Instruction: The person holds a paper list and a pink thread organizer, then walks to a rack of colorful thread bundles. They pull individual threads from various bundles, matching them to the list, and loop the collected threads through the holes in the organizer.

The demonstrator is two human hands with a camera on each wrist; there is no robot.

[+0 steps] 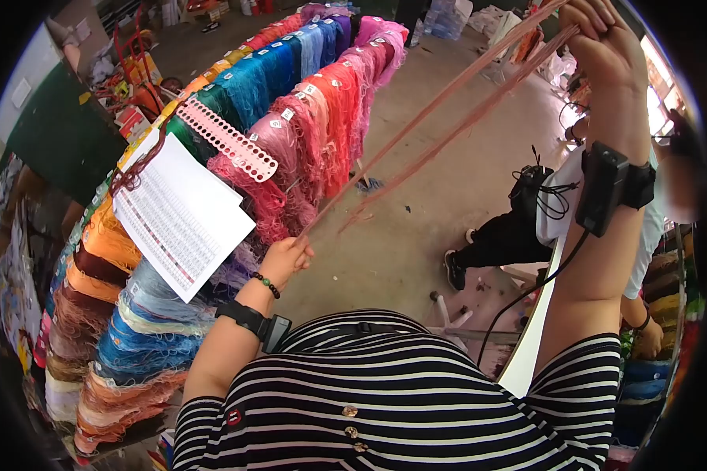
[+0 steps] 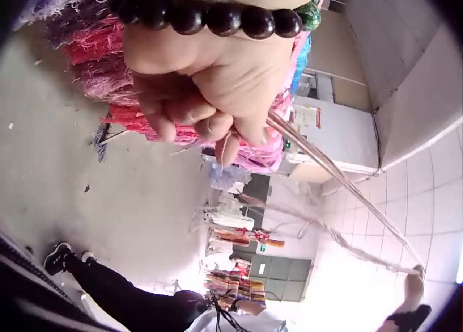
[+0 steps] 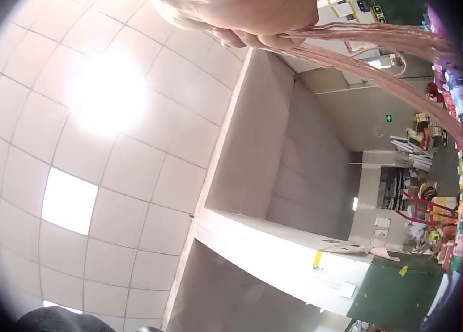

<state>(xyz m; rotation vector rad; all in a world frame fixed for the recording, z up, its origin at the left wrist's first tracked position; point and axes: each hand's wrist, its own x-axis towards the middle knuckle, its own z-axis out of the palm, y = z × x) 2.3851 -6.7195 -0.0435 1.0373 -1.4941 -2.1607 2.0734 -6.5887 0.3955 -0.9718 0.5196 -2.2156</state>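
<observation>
A long loop of dusty pink thread (image 1: 518,81) stretches diagonally between both hands. My right hand (image 1: 605,47), raised high at the upper right, grips one end of it with curled fingers. Lower down, beside the thread rack, my left hand (image 1: 287,257) holds the other end. In the left wrist view the left hand (image 2: 217,86) has its fingers bent, and the thread strands (image 2: 325,162) leave beside them toward the far hand. The right wrist view shows two bundles of strands (image 3: 362,68) running from under the right hand (image 3: 239,10).
Left of me, hanks of coloured thread (image 1: 133,345) hang on a rack. Printed sheets (image 1: 184,220) and a pink card with holes (image 1: 228,140) lie over them. At the right is another person (image 1: 499,247) near a stool base (image 1: 452,314). A red hand truck (image 1: 137,59) stands behind.
</observation>
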